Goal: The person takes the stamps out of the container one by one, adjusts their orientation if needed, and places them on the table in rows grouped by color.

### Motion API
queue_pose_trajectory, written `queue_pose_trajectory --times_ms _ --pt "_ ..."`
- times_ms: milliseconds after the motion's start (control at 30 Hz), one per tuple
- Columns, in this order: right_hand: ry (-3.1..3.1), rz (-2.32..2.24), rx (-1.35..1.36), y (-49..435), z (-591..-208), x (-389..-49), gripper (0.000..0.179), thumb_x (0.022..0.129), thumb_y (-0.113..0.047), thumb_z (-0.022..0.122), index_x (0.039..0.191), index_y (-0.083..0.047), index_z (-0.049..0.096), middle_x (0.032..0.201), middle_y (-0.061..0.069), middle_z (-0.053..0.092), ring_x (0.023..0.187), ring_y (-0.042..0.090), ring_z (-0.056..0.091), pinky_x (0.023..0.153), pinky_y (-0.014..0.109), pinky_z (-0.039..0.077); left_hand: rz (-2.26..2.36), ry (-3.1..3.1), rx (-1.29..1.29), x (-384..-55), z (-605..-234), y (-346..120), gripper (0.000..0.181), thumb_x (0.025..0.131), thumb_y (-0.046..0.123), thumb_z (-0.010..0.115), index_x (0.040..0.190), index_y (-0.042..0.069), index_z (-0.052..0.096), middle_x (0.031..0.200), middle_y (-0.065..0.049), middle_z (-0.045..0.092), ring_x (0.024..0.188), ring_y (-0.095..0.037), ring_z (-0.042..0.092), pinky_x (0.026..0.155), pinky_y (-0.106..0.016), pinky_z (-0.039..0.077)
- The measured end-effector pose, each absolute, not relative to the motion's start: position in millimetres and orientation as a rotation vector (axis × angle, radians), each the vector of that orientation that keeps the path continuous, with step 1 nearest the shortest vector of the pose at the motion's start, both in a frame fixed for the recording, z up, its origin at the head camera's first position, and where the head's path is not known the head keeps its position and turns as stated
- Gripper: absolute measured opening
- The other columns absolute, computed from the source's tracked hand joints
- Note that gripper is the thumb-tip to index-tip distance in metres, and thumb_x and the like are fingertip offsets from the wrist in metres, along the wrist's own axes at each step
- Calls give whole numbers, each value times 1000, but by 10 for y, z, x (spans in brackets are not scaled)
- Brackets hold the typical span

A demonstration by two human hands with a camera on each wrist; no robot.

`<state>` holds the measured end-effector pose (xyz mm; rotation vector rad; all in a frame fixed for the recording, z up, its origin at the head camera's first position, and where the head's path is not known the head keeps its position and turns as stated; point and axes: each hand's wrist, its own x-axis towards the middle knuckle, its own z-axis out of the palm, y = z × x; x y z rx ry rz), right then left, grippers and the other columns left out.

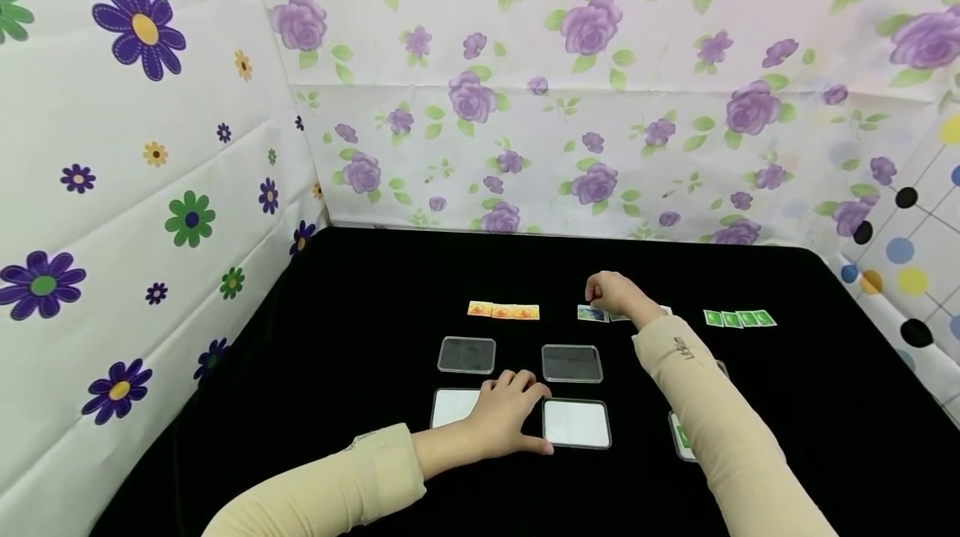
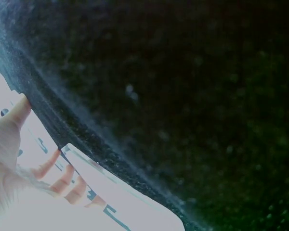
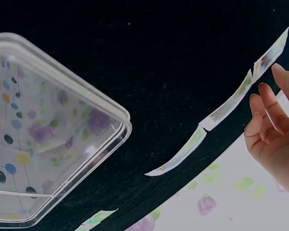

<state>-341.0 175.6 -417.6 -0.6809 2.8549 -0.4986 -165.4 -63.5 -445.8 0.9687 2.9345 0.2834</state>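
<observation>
My left hand [image 1: 510, 420] lies spread over two clear plastic cases with white inside. Its thumb and forefinger are at the left edge of the right-hand white case [image 1: 577, 424]. The other white case [image 1: 453, 406] is partly hidden under that hand. Farther off, my right hand [image 1: 617, 293] bends its fingers down to the blue stamp [image 1: 592, 313] at the left end of a row. In the right wrist view the fingertips are beside the end stamp [image 3: 272, 52], and a gap shows between thumb and forefinger. More stamps [image 3: 229, 102] of that row lie flat.
Orange stamps [image 1: 504, 312] lie at the back left and green stamps [image 1: 740, 318] at the back right. Two clear lids [image 1: 467, 355] [image 1: 572, 363] lie behind the white cases. A case with a green stamp [image 1: 682, 435] is partly behind my right sleeve.
</observation>
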Motion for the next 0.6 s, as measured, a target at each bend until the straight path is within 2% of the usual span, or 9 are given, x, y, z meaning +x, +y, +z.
queue_pose_trajectory --times_ms 200,600 --pt "2870 -513 -710 1783 -4150 -3420 2 86 3 60 86 2 62 77 11 55 69 21 49 66 35 42 300 2947 1010 -1649 -4427 -644 67 72 56 73 124 19 55 124 -4 52 110 -21 49 82 -42 44" --pt "2837 -562 -728 1922 -4094 -3367 5 85 6 58 85 3 61 73 11 52 66 19 46 64 33 39 245 2904 922 -1670 -4391 -594 70 69 57 74 126 22 54 128 -2 51 114 -20 48 84 -42 44"
